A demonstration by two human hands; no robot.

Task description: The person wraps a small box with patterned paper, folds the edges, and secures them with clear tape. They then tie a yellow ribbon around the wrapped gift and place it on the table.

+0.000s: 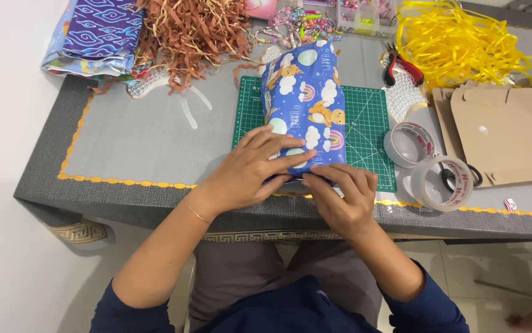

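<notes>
Wrapping paper, blue and printed with clouds, rainbows and small orange animals, is seen in the head view folded round a box-shaped parcel [306, 108] that lies lengthways on a green gridded cutting mat [371, 123] near the front edge of the grey woven tabletop [143, 142]. The near end of the parcel is being closed. The left hand [250, 169] is laid flat over the near top corner with fingers spread and only slightly curled, so that the paper is pressed down rather than gripped. The right hand [343, 197] is bent over the end flap with fingertips curled onto the fold; whether anything small, such as a strip of tape, is held beneath them cannot be told.

The fold would best be kept taut: pressure from the flat hand should be held while the flap is creased sharply along the box edge, so that no slack is left and the paper is not torn at the corner. Two rolls of clear adhesive tape [429, 163] stand just right of the mat, within easy reach. Flat brown cardboard pieces [506, 132] lie further right, a tangle of yellow ribbon [457, 40] and red-handled pliers [401, 68] behind them, and brown shredded paper filling [189, 34] at the far left
</notes>
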